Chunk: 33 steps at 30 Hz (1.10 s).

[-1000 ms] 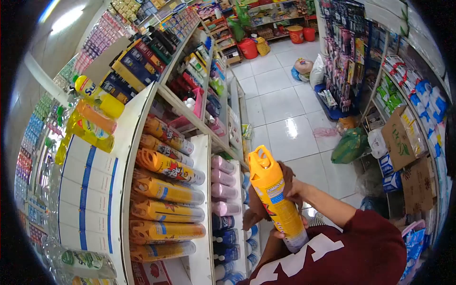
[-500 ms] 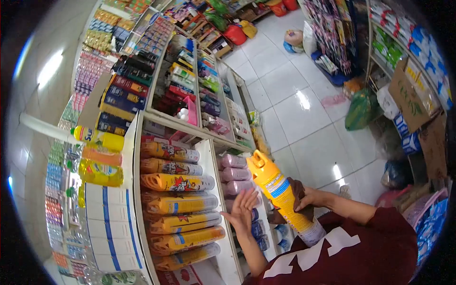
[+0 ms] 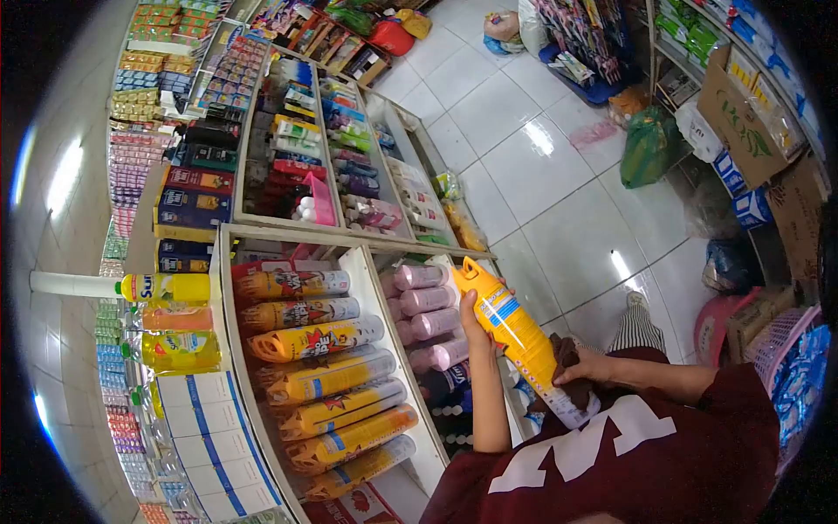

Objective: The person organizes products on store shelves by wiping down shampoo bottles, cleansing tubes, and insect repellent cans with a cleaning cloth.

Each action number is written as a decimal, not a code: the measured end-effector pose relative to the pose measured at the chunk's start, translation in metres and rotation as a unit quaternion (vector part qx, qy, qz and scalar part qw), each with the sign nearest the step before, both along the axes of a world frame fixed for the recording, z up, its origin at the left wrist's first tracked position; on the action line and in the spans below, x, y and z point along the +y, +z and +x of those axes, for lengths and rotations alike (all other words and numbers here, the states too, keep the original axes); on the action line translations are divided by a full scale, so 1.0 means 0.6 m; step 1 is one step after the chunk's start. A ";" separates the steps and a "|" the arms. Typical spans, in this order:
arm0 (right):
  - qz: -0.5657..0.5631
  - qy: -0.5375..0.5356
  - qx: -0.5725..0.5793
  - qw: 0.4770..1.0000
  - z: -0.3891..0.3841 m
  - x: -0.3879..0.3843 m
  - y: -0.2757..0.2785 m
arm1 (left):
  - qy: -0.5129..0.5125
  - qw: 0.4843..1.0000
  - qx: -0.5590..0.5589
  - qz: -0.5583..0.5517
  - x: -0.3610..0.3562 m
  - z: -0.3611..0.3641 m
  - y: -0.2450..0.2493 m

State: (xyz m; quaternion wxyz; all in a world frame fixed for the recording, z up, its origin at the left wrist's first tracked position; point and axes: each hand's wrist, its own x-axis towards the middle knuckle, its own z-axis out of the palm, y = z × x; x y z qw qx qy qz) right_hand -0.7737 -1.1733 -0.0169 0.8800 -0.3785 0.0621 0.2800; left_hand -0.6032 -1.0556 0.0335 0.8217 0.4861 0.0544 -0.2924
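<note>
The spray can (image 3: 515, 336): smooth glossy metal w/ a printed yellow coat, its cap at the 11 o'clock end shiny plastic. The cloth (image 3: 567, 384) bunched at the can's 5 o'clock end is dark, matt, soft weave. At 9 o'clock the shelved cans (image 3: 323, 336) have the same gloss (light glints along each). The shelf boards (image 3: 371, 288): white, smooth, semi-matt. At 1 o'clock the floor tiles (image 3: 567, 218): glazed, mirror-bright. At 2 o'clock the box (image 3: 738, 105): matt brown cardboard. The bag (image 3: 644, 147) near it: thin crinkled green plastic. The shirt (image 3: 698, 437): matt maroon cloth.

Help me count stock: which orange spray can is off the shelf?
The orange spray can held tilted by the left hand and, through a dark cloth, the right hand; the other cans lie on the shelf.
</note>
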 end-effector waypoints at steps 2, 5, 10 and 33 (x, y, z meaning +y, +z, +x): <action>-0.046 0.016 -0.044 0.998 -0.007 -0.014 0.013 | -0.010 1.000 0.002 0.003 -0.013 0.003 -0.009; -0.126 0.032 -0.103 0.986 -0.020 -0.034 0.054 | -0.013 1.000 -0.004 -0.008 -0.025 0.006 -0.020; -0.192 0.026 -0.156 0.968 -0.024 -0.045 0.061 | -0.014 0.998 -0.019 -0.061 -0.038 0.007 -0.006; 0.085 -0.140 -0.136 0.977 0.085 -0.098 0.134 | 0.194 0.690 -0.612 -0.336 0.040 -0.212 0.420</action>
